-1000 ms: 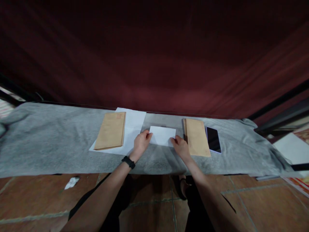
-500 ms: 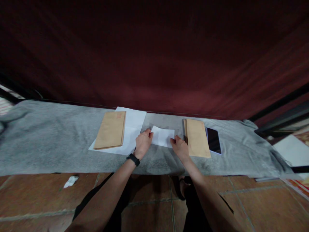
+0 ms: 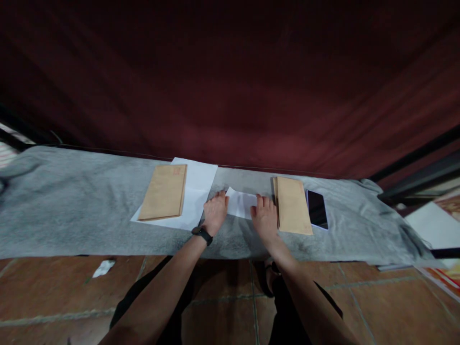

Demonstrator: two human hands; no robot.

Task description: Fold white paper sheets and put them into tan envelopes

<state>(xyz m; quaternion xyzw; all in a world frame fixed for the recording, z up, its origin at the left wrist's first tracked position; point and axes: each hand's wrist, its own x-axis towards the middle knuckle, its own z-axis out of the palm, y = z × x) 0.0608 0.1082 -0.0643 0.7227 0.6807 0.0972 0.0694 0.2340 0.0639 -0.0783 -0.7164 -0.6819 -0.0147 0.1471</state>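
A small white sheet of paper [image 3: 240, 203], folded or creased, lies between my two hands on the grey cloth. My left hand [image 3: 216, 211] grips its left edge, fingers closed on the paper, and wears a black watch at the wrist. At the right end, my right hand [image 3: 264, 218] has its fingers curled over the sheet's edge, holding it. Left of my left hand, a stack of brown envelopes [image 3: 163, 191] rests on larger white sheets [image 3: 199, 184]. Beside my right hand lie more brown envelopes [image 3: 294, 206].
A phone [image 3: 316, 209] with a dark screen lies right of the envelopes. The grey cloth [image 3: 89, 201] covers a long narrow surface, with a dark red curtain [image 3: 230, 96] behind it. A crumpled white scrap [image 3: 104, 268] is on the tiled floor [image 3: 53, 287].
My right hand has turned and moved slightly up, its fingers now reaching over the paper's right end. My left fingers have shifted a little along the left edge.
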